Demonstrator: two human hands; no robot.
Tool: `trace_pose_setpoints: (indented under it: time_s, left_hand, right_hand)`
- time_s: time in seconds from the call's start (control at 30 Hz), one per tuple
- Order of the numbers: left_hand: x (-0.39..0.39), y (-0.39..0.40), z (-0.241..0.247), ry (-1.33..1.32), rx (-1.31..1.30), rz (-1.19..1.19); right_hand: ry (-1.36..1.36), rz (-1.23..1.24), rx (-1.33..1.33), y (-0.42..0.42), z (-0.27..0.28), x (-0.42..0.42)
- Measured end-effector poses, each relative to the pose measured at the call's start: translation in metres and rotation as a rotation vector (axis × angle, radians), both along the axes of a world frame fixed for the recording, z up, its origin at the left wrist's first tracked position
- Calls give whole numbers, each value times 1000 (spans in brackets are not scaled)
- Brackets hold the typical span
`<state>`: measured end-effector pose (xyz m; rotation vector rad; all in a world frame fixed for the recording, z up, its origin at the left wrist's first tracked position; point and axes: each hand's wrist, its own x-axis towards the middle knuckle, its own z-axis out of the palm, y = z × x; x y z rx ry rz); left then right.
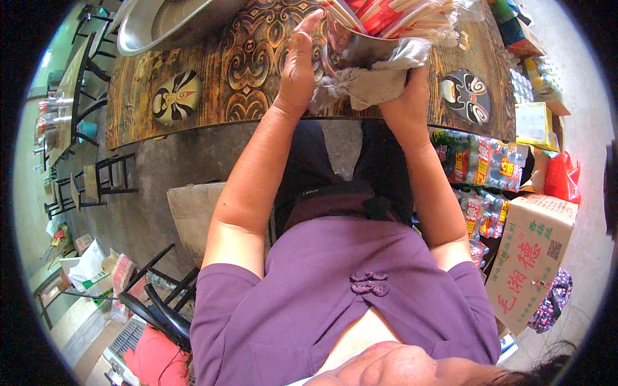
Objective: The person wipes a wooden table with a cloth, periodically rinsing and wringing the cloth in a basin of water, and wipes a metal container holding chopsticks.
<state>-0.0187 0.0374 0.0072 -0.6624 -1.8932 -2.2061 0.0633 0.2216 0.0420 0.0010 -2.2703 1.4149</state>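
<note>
A shiny metal container stands at the near side of the patterned wooden table. Chopsticks in red and clear wrappers fill it. My right hand grips a grey fluffy cloth, which lies against the container's front and lower part. Along the container's left side is my left hand, thumb and a finger stretched upward. A fold of the cloth touches the area by its palm. Whether the left hand presses on the container or holds the cloth's end is hidden.
A steel basin rests on the table's far left. Wrapped bottle packs and a cardboard box stand on the floor at right. Stools and a black-framed chair are at left.
</note>
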Motion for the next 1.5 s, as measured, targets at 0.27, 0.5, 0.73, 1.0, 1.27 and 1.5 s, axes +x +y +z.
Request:
trace_pose_setpoints:
  time_s: [0.27,0.5,0.73,1.0,1.27,1.5]
  left_hand:
    - [6,5,3,-216,156,-166]
    - [-1,-2,-1,-60,23,-53]
    - [10,9,7,-258,240,-303]
    - [4,-1,10,-118,74,-83]
    - [7,2,-1,-82,-157,-84]
    - [13,15,10,-24,-565,119]
  right_hand:
    - [271,37,11,-13,8,-34]
    - [63,70,254,24,-5,-26]
    - [243,21,-7,-9,19,-36]
    - [94,96,229,-2,-8,-20]
    - [20,33,495,69,3,24]
    - [-245,82,779,114,-15,38]
